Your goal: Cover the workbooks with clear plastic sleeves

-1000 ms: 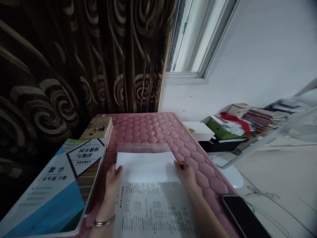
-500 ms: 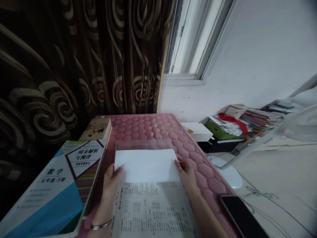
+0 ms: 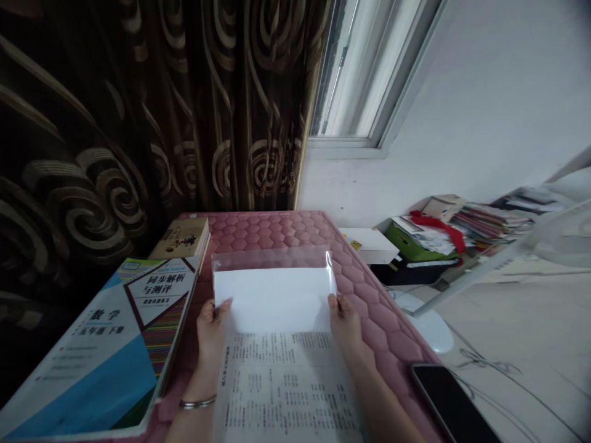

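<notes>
Between my two hands is a clear plastic sleeve [image 3: 272, 258] with paper inside. The upper part of the paper [image 3: 277, 298] is blank white, and printed text [image 3: 286, 381] covers the lower part. My left hand [image 3: 212, 332] pinches the left edge of the sleeve, thumb on top; a silver bangle [image 3: 198, 403] circles that wrist. On the opposite edge my right hand [image 3: 346, 326] grips in the same way. The sleeve's far end tilts up a little over the pink quilted cover [image 3: 277, 227]. Its near end runs out of view.
A large blue-and-white workbook [image 3: 101, 351] lies at the left, with a tan book [image 3: 182, 240] behind it. A black phone [image 3: 452, 400] rests at the right edge. Beyond stand a white fan [image 3: 484, 271], a white box [image 3: 369, 244] and stacked papers [image 3: 420, 234]. A patterned curtain [image 3: 221, 104] hangs behind.
The sleeve's far end has risen slightly and its top edge now catches the light. Both hands keep their grip on its sides and have moved slightly with it.
</notes>
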`<act>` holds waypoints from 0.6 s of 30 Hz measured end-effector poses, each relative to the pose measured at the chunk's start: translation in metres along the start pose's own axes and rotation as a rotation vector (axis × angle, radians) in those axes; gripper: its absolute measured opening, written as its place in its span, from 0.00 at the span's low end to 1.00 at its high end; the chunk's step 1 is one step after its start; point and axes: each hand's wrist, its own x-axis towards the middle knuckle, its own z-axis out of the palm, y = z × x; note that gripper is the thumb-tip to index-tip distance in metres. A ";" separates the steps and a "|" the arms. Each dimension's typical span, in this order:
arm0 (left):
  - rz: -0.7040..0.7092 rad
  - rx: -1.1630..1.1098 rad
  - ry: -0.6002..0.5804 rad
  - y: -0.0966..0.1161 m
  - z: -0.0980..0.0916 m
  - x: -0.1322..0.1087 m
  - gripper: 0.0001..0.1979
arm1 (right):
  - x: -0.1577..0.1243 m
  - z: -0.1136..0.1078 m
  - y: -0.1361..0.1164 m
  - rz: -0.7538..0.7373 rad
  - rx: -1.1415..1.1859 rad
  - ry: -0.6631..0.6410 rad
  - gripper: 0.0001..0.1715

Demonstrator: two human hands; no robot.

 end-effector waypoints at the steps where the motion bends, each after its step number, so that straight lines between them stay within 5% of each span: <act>1: -0.006 -0.008 -0.009 0.000 0.000 0.000 0.17 | 0.001 0.001 0.001 -0.009 -0.017 0.009 0.25; 9: -0.023 -0.062 -0.035 -0.002 -0.005 -0.005 0.18 | -0.009 -0.004 -0.007 0.101 0.200 0.122 0.22; 18: -0.029 -0.060 -0.031 -0.004 -0.005 -0.003 0.17 | -0.002 -0.004 -0.003 0.128 0.350 0.018 0.25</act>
